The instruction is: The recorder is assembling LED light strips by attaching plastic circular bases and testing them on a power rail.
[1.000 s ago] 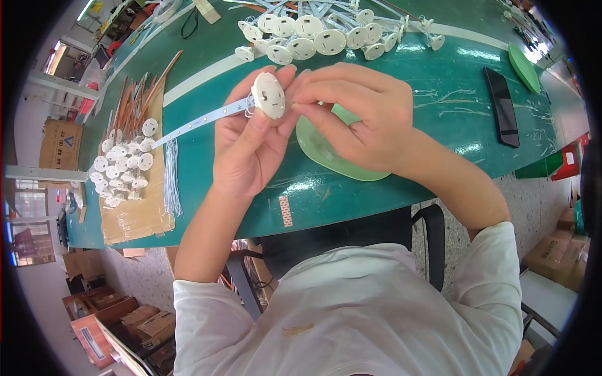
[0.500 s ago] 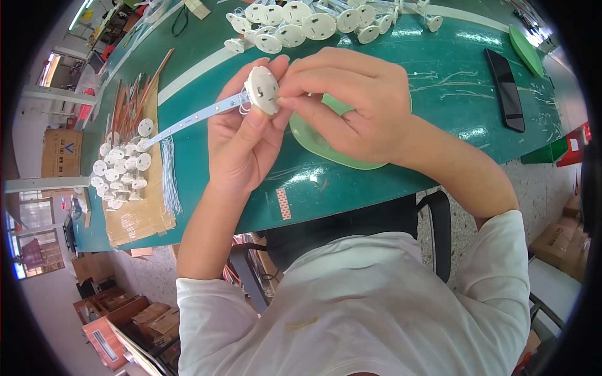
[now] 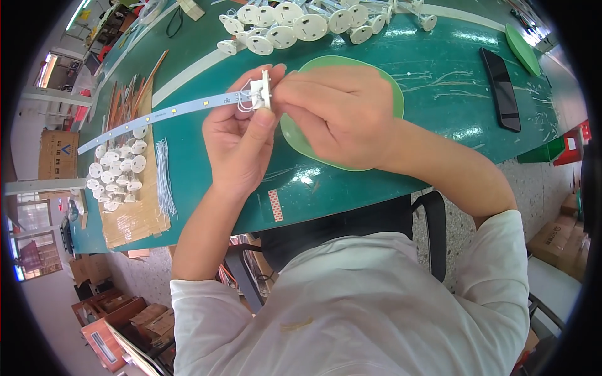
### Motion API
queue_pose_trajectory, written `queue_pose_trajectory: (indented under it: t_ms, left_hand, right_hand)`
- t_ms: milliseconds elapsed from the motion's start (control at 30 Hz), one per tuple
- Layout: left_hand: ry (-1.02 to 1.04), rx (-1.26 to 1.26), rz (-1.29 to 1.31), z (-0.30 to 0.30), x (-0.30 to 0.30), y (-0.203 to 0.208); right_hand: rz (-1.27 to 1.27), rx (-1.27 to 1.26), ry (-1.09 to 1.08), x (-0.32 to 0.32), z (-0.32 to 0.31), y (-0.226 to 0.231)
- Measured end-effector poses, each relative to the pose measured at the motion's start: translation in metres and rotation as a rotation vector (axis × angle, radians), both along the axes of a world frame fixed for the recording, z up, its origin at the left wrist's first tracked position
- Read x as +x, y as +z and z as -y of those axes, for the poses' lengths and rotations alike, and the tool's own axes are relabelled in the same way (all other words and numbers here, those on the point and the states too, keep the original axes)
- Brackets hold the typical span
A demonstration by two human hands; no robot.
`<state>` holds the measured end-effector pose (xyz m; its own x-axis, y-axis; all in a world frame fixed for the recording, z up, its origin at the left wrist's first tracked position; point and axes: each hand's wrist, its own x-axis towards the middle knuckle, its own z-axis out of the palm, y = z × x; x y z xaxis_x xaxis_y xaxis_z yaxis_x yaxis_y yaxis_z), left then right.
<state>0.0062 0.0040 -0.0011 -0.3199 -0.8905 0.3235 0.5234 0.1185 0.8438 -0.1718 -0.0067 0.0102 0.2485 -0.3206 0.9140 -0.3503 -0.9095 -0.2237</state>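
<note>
My left hand (image 3: 238, 150) grips a white round end cap (image 3: 266, 91) between thumb and fingers. The cap is turned edge-on, and thin white wires loop beside it. From it a long LED strip (image 3: 172, 111) with small yellow chips extends left, over a cluster of similar white caps (image 3: 119, 166). Close against the cap's flat face, my right hand (image 3: 342, 116) has its thumb and fingers pinched together; whatever is between them is hidden. Below that hand, a light green oval tray (image 3: 301, 143) rests on the table.
More white round-capped pieces (image 3: 293, 32) are heaped at the far side of the green table (image 3: 439, 150). On the left lie a cardboard sheet (image 3: 125, 225), a bundle of white wires (image 3: 164, 182) and brown strips (image 3: 141, 94). A black phone (image 3: 500, 88) and another green tray (image 3: 522, 50) are at right.
The cap has turned from showing its slotted face to edge-on. Its LED strip has swung to point further left and more level. My right hand has shifted slightly left and down.
</note>
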Motion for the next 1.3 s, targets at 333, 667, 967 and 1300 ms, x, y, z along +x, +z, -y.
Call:
queue_pose_trajectory:
  t_ms: [333, 667, 967, 1300]
  left_hand:
    - [-0.028, 0.041, -0.073, 0.008, -0.001, 0.005]
    - [0.383, -0.015, 0.483, 0.037, 0.049, 0.048]
    - [0.882, 0.167, 1.898, 0.068, 0.302, 0.143]
    - [0.878, 0.175, 2.590, 0.079, 0.266, 0.161]
  right_hand:
    - [0.002, 0.096, 0.048, -0.004, 0.005, 0.005]
    - [0.015, 0.305, 0.014, 0.010, 0.001, 0.009]
    - [-0.132, 0.371, 0.119, -0.003, 0.009, 0.004]
    - [-0.204, 0.533, 0.080, -0.009, 0.010, 0.009]
